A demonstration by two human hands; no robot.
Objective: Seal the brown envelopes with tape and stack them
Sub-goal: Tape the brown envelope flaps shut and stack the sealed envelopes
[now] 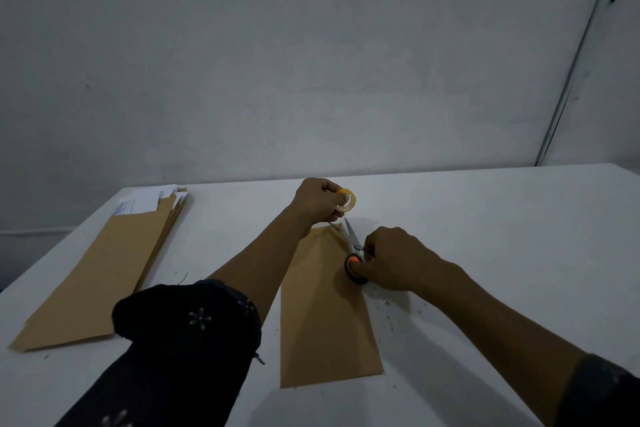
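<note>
STEP: cutting tape | my left hand (pixel 317 199) pinches the small yellow-cored roll of clear tape (pixel 346 200) above the flap of the long brown paper envelope (pixel 325 315) lying flat mid-table | my right hand (pixel 394 262) grips the orange-handled scissors (pixel 354 253), blades at the strip | NEXT: snip, probably press the strip down

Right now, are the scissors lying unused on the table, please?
No, the right hand grips the scissors beside the tape roll.

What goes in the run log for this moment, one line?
left hand holds tape roll | right hand grips scissors | blades open at tape | envelope below | stack left
</note>
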